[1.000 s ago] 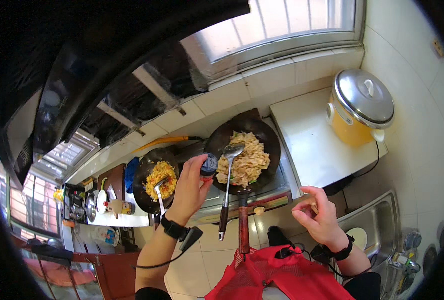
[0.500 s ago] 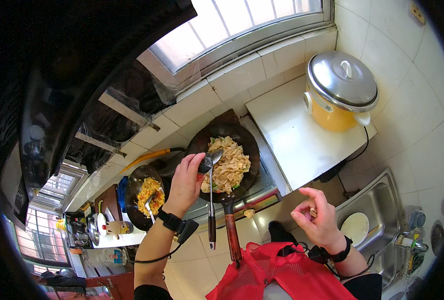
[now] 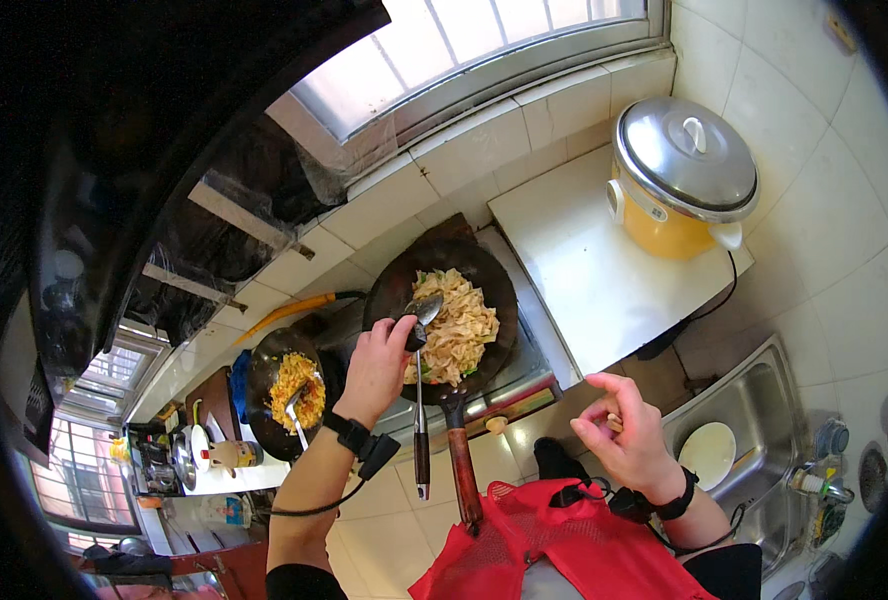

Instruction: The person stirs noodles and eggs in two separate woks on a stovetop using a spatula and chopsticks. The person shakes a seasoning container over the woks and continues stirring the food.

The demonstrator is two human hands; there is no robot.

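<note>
- Metal spatula [image 3: 420, 385] gripped by left hand [image 3: 377, 368] high on the shaft, just under the blade, with the long handle hanging down toward the body; short grip, probably for close control of the blade.
- Blade resting at the near rim of the wok [image 3: 396, 283], touching the pale noodles [image 3: 456, 325], tilted as if for scooping or turning.
- Wok set on the stove [image 3: 509, 385], wooden handle [image 3: 461, 470] pointing straight back to the person, so within easy reach though held by no hand now.
- Right hand [image 3: 625, 440] free above the counter edge, well apart from the wok, fingers bent together with something small and pale pinched between them; cannot tell what.
- Hands apart: left clamped on the spatula, right loosely closed on the small piece.
- Second pan [image 3: 286, 390] beside the wok on the left, filled with yellow food, a spoon left inside; placed aside, seemingly already cooked.
- Yellow rice cooker [image 3: 679, 185] with lid on, standing on the white counter [image 3: 574, 265] to the right, away from the heat.
- Sink [image 3: 764, 400] at lower right, white plate [image 3: 709, 455] lying in it.
</note>
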